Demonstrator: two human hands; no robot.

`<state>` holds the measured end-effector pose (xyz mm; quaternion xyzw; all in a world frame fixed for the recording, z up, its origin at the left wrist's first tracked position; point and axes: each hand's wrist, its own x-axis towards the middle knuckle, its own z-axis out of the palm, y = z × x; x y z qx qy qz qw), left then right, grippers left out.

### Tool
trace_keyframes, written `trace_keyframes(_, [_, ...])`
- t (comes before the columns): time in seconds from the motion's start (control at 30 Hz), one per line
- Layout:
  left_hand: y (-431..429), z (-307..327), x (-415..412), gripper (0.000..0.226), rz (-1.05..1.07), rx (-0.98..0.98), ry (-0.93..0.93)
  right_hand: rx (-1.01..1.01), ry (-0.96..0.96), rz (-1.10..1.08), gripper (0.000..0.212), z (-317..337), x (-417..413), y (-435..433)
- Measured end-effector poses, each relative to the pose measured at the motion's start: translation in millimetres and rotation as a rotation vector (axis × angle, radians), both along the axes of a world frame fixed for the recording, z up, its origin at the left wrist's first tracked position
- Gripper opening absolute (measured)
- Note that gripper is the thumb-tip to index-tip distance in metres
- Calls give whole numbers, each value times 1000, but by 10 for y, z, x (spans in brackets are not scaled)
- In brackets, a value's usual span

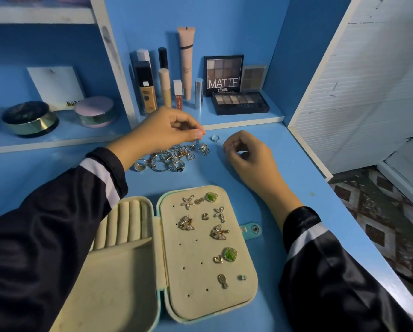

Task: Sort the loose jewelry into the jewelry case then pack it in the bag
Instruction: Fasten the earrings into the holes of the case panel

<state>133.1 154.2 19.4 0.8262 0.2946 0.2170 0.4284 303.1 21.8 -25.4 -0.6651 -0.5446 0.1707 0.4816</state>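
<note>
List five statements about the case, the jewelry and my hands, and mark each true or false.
1. The jewelry case lies open on the table. True.
2. A lone ring lies between the left hand and the right hand. True.
3. The ring rolls hold several rings. False: those visible hold none.
4. Earrings sit on the earring panel. True.
5. The left hand rests on the case. False: it pinches a piece at the ring pile.

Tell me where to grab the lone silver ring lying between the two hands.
Pinch the silver ring across its band, coming down from above. It lies alone on the blue desk, apart from the jewelry pile, loop facing up, so both sides look free.
</note>
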Motion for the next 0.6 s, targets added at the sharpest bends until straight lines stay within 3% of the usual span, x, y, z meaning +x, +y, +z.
trace_keyframes(0.2, [-107, 5, -120, 8, 41, -42, -12, 2, 275, 0, 7, 72, -31, -121])
trace_keyframes(0.33, [-242, 44, -229, 12, 38, -26, -25, 4, 345, 15, 16, 82, -120, -247])
trace_keyframes(0.6, [-614, 133, -451, 15, 13, -42, -43, -17, 469, 12, 15, 158, -354, -596])
